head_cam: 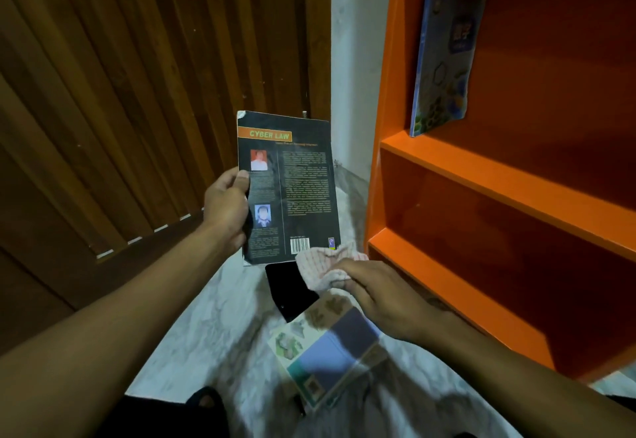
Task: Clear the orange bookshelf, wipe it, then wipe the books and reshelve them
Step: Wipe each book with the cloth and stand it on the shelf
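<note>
A book stands on the bookshelf, right of the held book.

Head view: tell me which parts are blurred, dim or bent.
Head view: dim overall; the books on the floor are smeared, the blue book on the orange bookshelf is soft, the Cyber Law book title stays readable; wide-angle bending curves the shelf edges.

Bookshelf: solid orange. Held book: black cover, orange title band with yellow-green lettering, white barcode patch. Cloth: white with thin red stripes. Shelved book: blue with green patches. Floor book: blue, teal, pale green patches. Floor: white-grey marbling. Door: brown wood slats.
</note>
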Demonstrator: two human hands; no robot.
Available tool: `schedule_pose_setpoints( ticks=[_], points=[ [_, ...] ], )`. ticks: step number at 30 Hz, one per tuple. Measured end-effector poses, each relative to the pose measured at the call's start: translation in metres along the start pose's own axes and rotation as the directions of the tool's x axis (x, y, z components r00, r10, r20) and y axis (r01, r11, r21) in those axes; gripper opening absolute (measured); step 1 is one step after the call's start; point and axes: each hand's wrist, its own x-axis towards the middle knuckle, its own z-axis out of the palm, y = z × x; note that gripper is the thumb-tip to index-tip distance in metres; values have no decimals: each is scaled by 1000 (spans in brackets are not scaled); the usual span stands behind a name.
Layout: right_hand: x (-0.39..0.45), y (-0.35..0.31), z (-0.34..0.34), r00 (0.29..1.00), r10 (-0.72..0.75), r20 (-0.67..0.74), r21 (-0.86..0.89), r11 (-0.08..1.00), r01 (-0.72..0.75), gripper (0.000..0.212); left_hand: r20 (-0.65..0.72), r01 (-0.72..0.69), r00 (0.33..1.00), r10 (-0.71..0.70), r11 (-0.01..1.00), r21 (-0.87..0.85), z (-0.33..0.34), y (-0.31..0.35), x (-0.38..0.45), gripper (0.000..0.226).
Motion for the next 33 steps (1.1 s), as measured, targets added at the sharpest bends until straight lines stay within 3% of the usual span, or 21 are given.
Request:
schedule_pose_setpoints(
  ticks=[3,5,7,9,12,14,18,20,22,27,33],
  points=[
    [3,0,-8,971,207,-122,102,976,-195,34,4,2,1000,-2,999,39,-4,-3,0,25],
    [10,2,-18,899,362,-247,237,922,-307,53,30,0,1000,-2,997,76,-5,-4,-1,24],
    [19,5,-32,783,540,-309,435,812,-388,43,75,-3,997,-5,995,99,-5,-4,-5,24],
    [27,2,-44,666,648,-371,578,722,-381,30,125,-6,992,-9,993,119,0,-6,-11,24],
    [43,-3,-56,527,618,-583,540,780,-317,28,211,14,977,-42,991,134,12,-9,-25,24],
    [55,-8,-60,498,553,-668,497,829,-255,26,282,29,957,-72,988,152,23,-11,-37,24],
    [71,-11,-42,653,452,-608,411,883,-229,35,354,44,932,-78,994,104,51,-17,-57,25],
    [71,-14,-24,747,398,-533,307,913,-267,40,321,55,945,-61,998,28,61,-16,-59,25],
    [68,-23,-6,824,297,-482,231,951,-207,40,277,86,958,-71,995,-41,63,-13,-55,27],
    [49,-34,24,910,210,-358,256,959,-120,35,119,179,980,-159,966,-186,49,-2,-29,28],
    [26,-30,33,976,117,-184,296,953,-59,24,-56,169,979,-194,940,-296,23,12,-6,23]
  ],
)
